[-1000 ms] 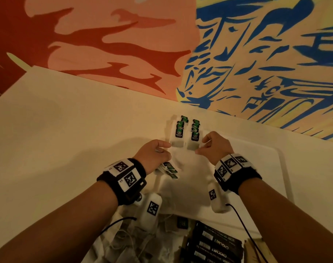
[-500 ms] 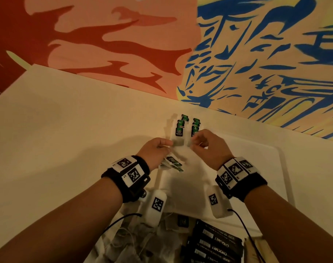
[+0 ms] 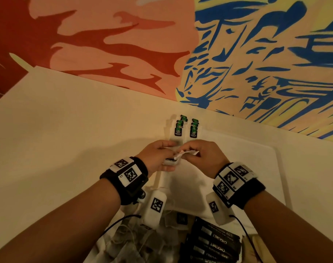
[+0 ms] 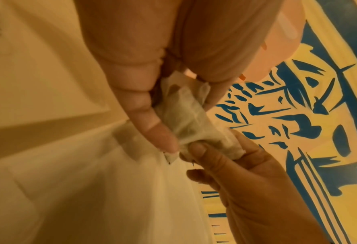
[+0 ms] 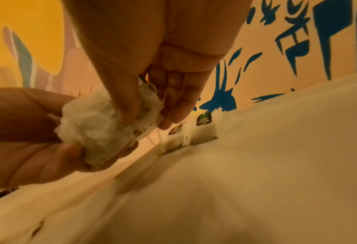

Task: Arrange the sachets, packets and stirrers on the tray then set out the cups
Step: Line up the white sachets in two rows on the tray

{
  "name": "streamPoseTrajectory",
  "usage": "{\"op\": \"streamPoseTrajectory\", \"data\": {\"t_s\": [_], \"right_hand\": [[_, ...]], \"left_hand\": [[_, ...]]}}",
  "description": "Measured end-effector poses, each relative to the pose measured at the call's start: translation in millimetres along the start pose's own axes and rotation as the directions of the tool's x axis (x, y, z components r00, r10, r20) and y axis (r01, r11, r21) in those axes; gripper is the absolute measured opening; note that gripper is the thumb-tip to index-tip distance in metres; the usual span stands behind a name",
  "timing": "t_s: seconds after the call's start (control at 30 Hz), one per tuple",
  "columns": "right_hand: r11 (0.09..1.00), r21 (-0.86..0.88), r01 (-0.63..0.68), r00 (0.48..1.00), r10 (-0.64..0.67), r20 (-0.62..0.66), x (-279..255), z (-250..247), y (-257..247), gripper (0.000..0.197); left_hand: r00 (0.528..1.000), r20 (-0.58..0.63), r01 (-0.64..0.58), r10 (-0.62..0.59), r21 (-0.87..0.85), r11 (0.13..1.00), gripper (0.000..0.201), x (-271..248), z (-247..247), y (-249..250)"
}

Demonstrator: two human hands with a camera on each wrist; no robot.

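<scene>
Hovering over the white rectangular tray (image 3: 275,168) near its far left corner, the left hand (image 3: 156,158) cupped a small bunch of white paper tea bags (image 3: 171,161). From the left wrist, the right hand (image 4: 246,173) pinched one bag's end. From the right wrist, strings dangled toward two rows of green-tagged tea bags (image 5: 202,130).

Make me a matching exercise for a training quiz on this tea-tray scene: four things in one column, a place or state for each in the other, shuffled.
Things:
1. green tea bags
2. CHOCMET packets
3. crumpled tea bag
4. tray

Places or states:
A. pinched between both hands
B. two rows at the tray's far edge
C. under the hands, white
D. stacked nearest the person, black

Pairs: 1-B, 2-D, 3-A, 4-C
</scene>
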State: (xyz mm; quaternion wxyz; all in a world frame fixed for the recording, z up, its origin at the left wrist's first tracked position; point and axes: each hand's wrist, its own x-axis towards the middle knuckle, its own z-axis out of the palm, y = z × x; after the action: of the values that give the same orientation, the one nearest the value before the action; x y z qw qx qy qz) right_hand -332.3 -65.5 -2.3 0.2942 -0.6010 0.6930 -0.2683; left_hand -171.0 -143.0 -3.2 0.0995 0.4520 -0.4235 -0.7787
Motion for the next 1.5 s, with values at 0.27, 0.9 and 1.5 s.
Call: {"op": "streamPoseTrajectory", "data": {"t_s": [0.27, 0.9, 1.5], "right_hand": [[0.990, 0.000, 0.144, 0.985, -0.143, 0.099, 4.1, -15.2, -4.0, 0.036], [0.891, 0.412, -0.188, 0.979, 0.205, 0.005, 2.9, -6.0, -6.6, 0.043], [0.967, -0.015, -0.255, 0.963, 0.253, -0.091, -1.5, -8.5, -0.3, 0.011]], "left_hand": [[0.955, 0.293, 0.001, -0.042, 0.142, 0.990, 0.043, -7.1, -10.9, 2.5], [0.997, 0.070, -0.039, 0.039, 0.005, 0.999, 0.024, -0.5, -7.7, -5.0], [0.974, -0.168, -0.162, 0.152, -0.048, 0.986, 0.014, 4.1, -22.4, 1.0]]}}
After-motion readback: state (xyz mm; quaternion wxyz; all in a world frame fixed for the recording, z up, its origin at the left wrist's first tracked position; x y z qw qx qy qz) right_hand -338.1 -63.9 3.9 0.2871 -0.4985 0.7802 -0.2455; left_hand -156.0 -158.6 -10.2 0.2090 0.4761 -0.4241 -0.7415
